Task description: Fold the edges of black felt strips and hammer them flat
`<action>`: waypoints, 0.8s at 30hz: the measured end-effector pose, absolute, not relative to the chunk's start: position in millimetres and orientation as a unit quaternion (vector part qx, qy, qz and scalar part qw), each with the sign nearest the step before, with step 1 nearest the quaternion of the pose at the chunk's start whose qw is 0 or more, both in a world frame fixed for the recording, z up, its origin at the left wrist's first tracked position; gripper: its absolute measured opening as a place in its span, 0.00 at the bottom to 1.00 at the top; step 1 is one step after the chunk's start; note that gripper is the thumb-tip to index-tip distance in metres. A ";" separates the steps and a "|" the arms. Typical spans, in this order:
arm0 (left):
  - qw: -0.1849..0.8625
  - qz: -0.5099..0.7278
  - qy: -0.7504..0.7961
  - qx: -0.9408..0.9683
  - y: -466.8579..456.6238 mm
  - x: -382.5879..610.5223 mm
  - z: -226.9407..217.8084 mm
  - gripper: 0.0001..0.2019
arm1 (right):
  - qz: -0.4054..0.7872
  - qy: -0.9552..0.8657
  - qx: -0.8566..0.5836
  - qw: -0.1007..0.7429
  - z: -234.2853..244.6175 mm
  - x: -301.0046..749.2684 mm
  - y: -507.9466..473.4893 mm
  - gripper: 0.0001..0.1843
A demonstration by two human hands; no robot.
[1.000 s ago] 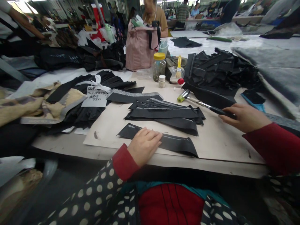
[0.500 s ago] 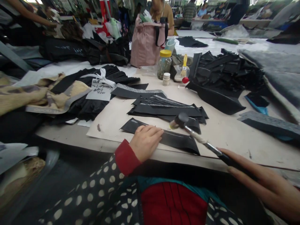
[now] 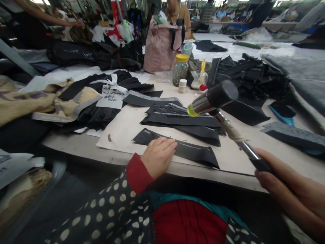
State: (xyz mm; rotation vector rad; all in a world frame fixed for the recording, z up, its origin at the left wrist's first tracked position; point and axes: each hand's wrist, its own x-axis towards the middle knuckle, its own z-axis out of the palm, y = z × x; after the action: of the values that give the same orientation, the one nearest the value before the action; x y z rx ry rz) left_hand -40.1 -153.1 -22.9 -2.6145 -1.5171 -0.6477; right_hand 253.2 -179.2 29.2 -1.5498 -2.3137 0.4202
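My left hand [image 3: 159, 156] lies flat on a black strip of material [image 3: 196, 154] near the table's front edge, its fingers stretched out together. In my right hand [image 3: 286, 189] is a hammer [image 3: 218, 95], gripped by its dark handle. The hammer has a black face on one end, a yellow-green face on the other, and pale tape wound round its metal shaft. Its head is raised above the strip, apart from it. Just behind the strip lies a stack of similar black strips [image 3: 175, 119], some with pale edges.
A bundle of black pieces with a handwritten tag [image 3: 110, 97] lies left. Behind are a yellow-lidded jar [image 3: 180, 69], a small white bottle [image 3: 182, 86], a yellow brush [image 3: 202, 71] and a pink bag [image 3: 159, 47]. Black scraps [image 3: 254, 76] are heaped right. Other people work behind.
The hammer has risen from low over the strip and come nearer the camera, with my right hand still round its handle. My left hand stays on the strip.
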 end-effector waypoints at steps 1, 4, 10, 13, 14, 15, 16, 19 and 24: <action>0.023 -0.210 -0.492 -0.845 -153.8 -40.5 -23.4 0.13 | 0.149 -0.808 -0.548 0.155 27.6 250.7 -178.5 0.25; 0.019 -0.212 -0.491 -0.845 -155.5 -42.0 -25.9 0.13 | 0.188 -0.816 -0.539 0.086 21.4 245.3 -173.8 0.24; 0.022 -0.237 -0.486 -0.841 -158.1 -43.0 -28.8 0.12 | 0.149 -0.838 -0.499 0.159 27.0 237.7 -166.6 0.24; 0.023 -0.248 -0.490 -0.836 -159.1 -42.4 -27.2 0.11 | 0.175 -0.830 -0.521 0.096 24.0 230.7 -167.1 0.24; 0.024 -0.250 -0.491 -0.835 -159.4 -42.3 -26.7 0.11 | 0.191 -0.831 -0.517 0.073 23.7 228.7 -166.6 0.23; 0.025 -0.250 -0.491 -0.834 -159.9 -42.2 -26.4 0.10 | 0.202 -0.834 -0.510 0.063 24.3 227.2 -165.7 0.23; 0.027 -0.251 -0.494 -0.832 -160.5 -42.2 -26.3 0.10 | 0.205 -0.837 -0.502 0.071 25.9 226.3 -164.3 0.23; 0.034 -0.248 -0.513 -0.821 -163.2 -42.3 -26.7 0.10 | 0.165 -0.846 -0.484 0.148 29.4 226.3 -158.6 0.25; 0.035 -0.235 -0.531 -0.813 -167.1 -43.2 -27.5 0.10 | 0.166 -0.864 -0.468 0.086 17.3 219.1 -148.2 0.25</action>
State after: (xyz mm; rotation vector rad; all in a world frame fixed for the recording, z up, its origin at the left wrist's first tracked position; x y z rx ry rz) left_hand -43.2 -167.1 -27.5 -2.5001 -1.6324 -0.7224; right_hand 219.1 -148.2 17.3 -1.3962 -2.5738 0.4933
